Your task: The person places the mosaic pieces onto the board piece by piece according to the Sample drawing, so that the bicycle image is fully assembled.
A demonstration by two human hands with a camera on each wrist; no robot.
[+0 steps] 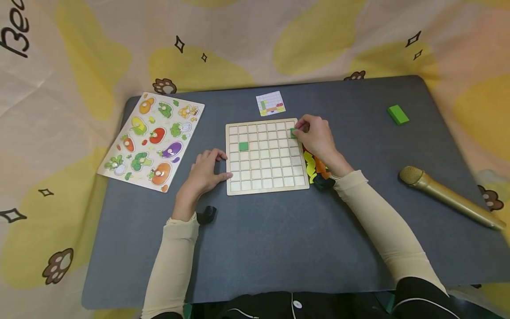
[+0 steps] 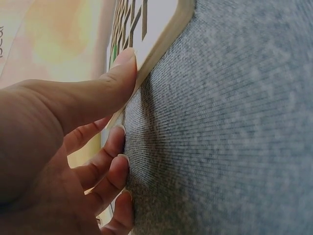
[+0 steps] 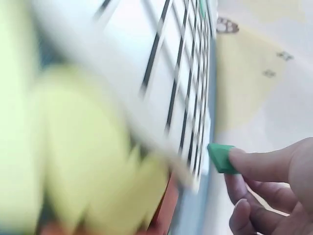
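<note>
A wooden grid board (image 1: 268, 192) with white squares lies in the middle of the table. One green square tile (image 1: 244, 146) sits in a cell at its upper left. My left hand (image 1: 203, 175) rests at the board's left edge, and its thumb (image 2: 120, 78) touches the rim in the left wrist view. Over the upper right corner, my right hand (image 1: 318, 137) pinches another green tile (image 3: 222, 157) between thumb and fingers. In the right wrist view that tile is held just off the board's edge.
Yellow, orange and dark foam-like pieces (image 1: 311, 165) lie beside the board, partly under my right forearm. A small pattern card (image 1: 271, 103) lies behind it. At left is a vegetable puzzle board (image 1: 151, 141); at right, a green block (image 1: 398, 114) and a gold microphone (image 1: 450, 195).
</note>
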